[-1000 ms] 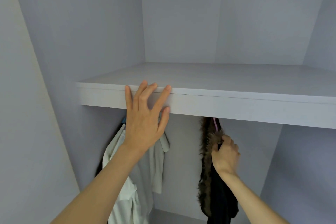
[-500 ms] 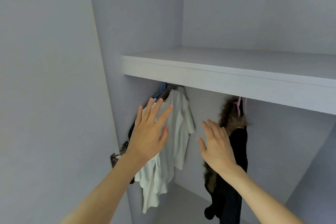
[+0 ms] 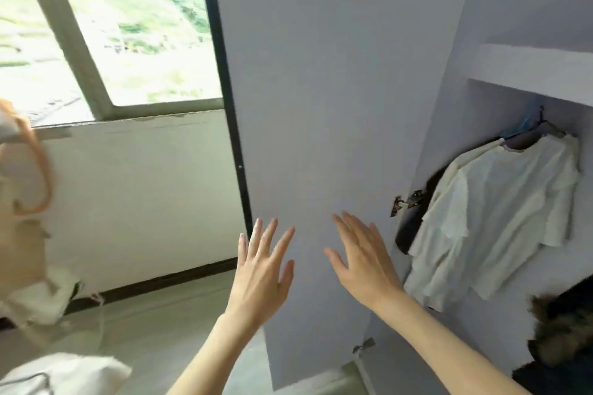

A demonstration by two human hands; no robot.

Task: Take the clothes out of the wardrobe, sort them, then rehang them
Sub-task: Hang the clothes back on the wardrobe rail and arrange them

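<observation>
Both hands raised with fingers spread, left (image 3: 260,269) and right (image 3: 365,263), grasping nothing, before open wardrobe door (image 3: 321,106). Inside at right, pale wrinkled t-shirt (image 3: 500,212) on hanger; below, dark fur-trimmed garment (image 3: 564,330).

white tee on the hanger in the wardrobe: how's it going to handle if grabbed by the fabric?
Probably floppy: the white T-shirt hangs in soft folds, its hem bunched and uneven. Likely light, since the thin cloth drapes loosely from the hanger. Pulled by the fabric alone, it may slide off the hanger rather than lift with it; both the left hand and right hand are open, away from it.
</observation>
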